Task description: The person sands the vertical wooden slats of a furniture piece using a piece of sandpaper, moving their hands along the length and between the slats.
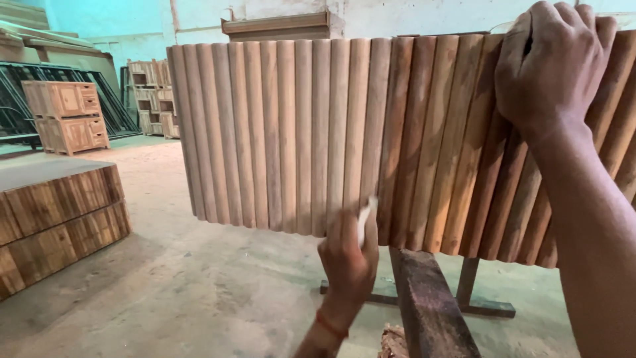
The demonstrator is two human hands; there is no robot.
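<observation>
Right hand (553, 63) clamps closed over the top edge of the upright fluted wooden panel (318, 132), standing on a dark metal stand (430, 305). Left hand (348, 255) pinches a small white sanding scrap (366, 215) at its lower edge; strokes would best follow each groove's length.

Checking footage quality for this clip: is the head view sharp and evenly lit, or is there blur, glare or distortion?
Head view: the upright fluted wooden panel is sharp and evenly lit by soft daylight, no glare; the left hand pressing a small white folded piece to its lower edge is slightly soft; the right hand gripping the top edge looms large from wide-angle closeness; the stacked wooden cabinets behind look hazier.
</observation>
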